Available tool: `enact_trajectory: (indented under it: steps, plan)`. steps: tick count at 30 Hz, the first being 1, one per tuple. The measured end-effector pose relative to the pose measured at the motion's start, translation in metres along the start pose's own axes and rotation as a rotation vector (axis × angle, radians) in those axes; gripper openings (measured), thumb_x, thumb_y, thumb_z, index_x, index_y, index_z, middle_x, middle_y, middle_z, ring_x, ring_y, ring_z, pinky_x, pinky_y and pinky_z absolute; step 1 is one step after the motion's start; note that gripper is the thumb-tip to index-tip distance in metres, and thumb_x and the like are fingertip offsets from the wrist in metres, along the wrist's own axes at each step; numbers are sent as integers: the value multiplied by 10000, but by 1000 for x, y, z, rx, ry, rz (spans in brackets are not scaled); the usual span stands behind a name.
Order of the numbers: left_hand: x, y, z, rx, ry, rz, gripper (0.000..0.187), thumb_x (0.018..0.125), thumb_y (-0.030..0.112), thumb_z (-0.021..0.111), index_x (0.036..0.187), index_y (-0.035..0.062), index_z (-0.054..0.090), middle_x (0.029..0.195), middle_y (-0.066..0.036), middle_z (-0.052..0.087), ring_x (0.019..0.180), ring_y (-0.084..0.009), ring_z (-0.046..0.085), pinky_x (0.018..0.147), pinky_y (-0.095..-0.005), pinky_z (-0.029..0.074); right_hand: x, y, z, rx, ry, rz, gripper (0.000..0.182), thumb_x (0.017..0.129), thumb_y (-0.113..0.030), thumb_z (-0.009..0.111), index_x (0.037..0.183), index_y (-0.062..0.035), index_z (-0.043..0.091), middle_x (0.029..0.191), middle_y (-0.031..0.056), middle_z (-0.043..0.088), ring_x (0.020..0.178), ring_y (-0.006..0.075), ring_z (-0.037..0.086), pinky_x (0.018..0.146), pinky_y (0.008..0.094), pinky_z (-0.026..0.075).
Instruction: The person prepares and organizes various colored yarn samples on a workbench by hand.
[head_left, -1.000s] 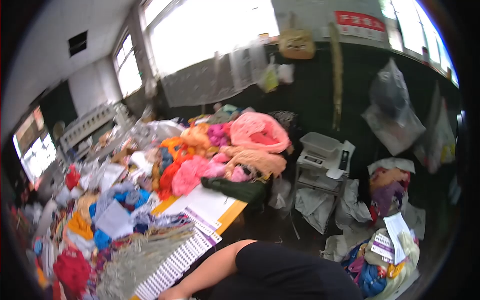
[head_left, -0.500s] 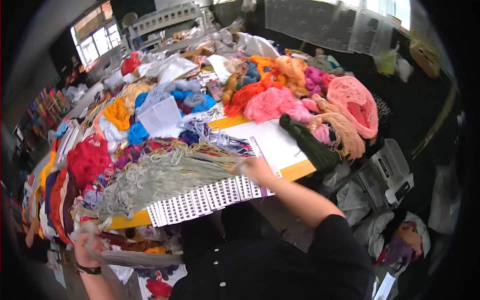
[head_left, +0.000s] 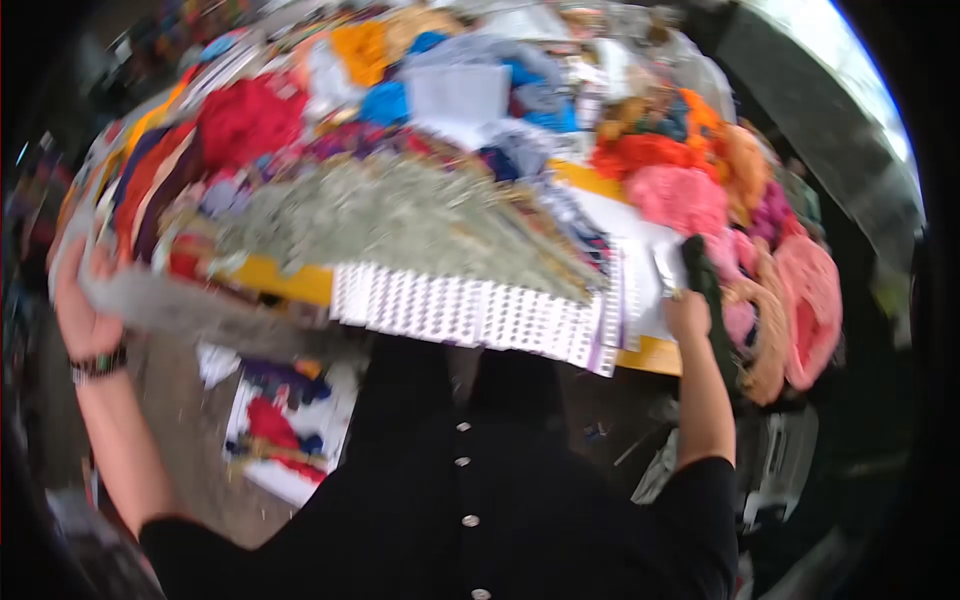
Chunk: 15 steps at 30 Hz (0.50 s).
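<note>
My left hand [head_left: 85,295] is at the far left with a long hank of grey yarn [head_left: 215,312] looped around it. The hank stretches rightward in front of the table edge toward my dark clothing. Over the right part of the board, my right hand [head_left: 688,315] is closed around a pale, shiny object [head_left: 667,268], too blurred to name. Between the hands, a row of white cards [head_left: 465,312] with dark holes lies along the near edge. Grey-green yarn strands [head_left: 370,215] fan out behind these cards. A dark green hank [head_left: 700,270] lies beside my right hand.
Red yarn [head_left: 252,120] is heaped at the left, and pink yarn [head_left: 680,200] with a salmon hank [head_left: 808,320] at the right. A white sheet [head_left: 458,98] lies among blue yarn. Below the table, a paper with coloured scraps [head_left: 285,425] is on the floor.
The view has turned and tipped downward. My left hand has risen, lifting the grey hank level with the table edge. My right hand has moved right, off the cards' threads.
</note>
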<state>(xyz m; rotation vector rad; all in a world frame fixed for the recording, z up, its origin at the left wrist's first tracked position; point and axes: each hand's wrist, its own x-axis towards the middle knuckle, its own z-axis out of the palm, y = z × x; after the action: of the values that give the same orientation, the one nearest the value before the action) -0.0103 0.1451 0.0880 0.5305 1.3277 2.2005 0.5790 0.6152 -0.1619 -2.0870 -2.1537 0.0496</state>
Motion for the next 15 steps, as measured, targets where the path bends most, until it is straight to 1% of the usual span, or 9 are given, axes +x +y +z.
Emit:
enact_trajectory:
  steps: [2,4,5,7,8,11,13,14,15]
  plan:
    - [-7,11,27,69,-64,79,292,913,213,464,1115,8,517,603,20,379,582,-99,411,715,-276,425,-23,-55,-27,49,226,-302,319,761,-213,670,1009,-19,621,984,191,623,881,357,604,752,419,491]
    - [-12,26,52,81,-227,85,320,903,180,480,1142,-30,507,610,15,383,584,-90,412,742,-259,422,-45,-119,-42,304,268,-614,279,777,-176,661,994,-7,618,987,186,624,939,347,583,826,391,457]
    - [-18,30,71,169,-254,172,296,915,156,457,1139,-31,502,633,32,356,594,-74,387,720,-241,422,-70,-156,-57,418,164,-722,295,761,-154,680,1005,-3,614,981,187,623,930,337,586,824,384,458]
    - [-23,55,90,140,-461,108,235,895,168,481,1035,-15,529,656,11,450,628,-101,462,777,-294,468,-117,-215,-63,613,-10,-1049,421,711,-138,740,1088,-25,588,1033,168,610,943,332,584,838,367,463]
    - [-26,66,99,139,-515,135,227,891,170,487,1022,-10,533,660,6,458,629,-107,468,767,-297,469,-150,-244,-78,718,-260,-1053,542,685,-196,771,1149,-28,548,1107,176,580,1012,339,559,876,375,448]
    - [-35,89,109,142,-521,264,203,879,176,505,982,5,542,672,-10,483,632,-125,486,734,-303,473,-206,-313,-69,865,-396,-1473,901,612,-296,820,1316,9,348,1300,247,417,1206,372,416,1016,390,338]
    - [-30,111,107,131,-482,385,188,871,179,518,955,14,549,681,-20,500,634,-138,498,713,-308,475,-244,-352,-63,923,-668,-1510,918,639,-291,807,1342,13,302,1341,231,378,1254,335,372,1045,376,300]
    - [-26,121,102,134,-448,441,181,867,181,524,942,19,552,685,-25,508,635,-144,503,702,-310,476,-261,-370,-55,1081,-1032,-1457,932,666,-273,792,1371,3,249,1368,206,348,1270,280,354,1051,356,287]
    - [-17,133,94,136,-402,509,174,863,183,530,929,24,555,689,-30,516,636,-150,509,691,-312,478,-278,-382,-37,1170,-1288,-1423,811,694,-269,780,1332,-10,351,1281,175,466,1193,228,435,1014,321,325]
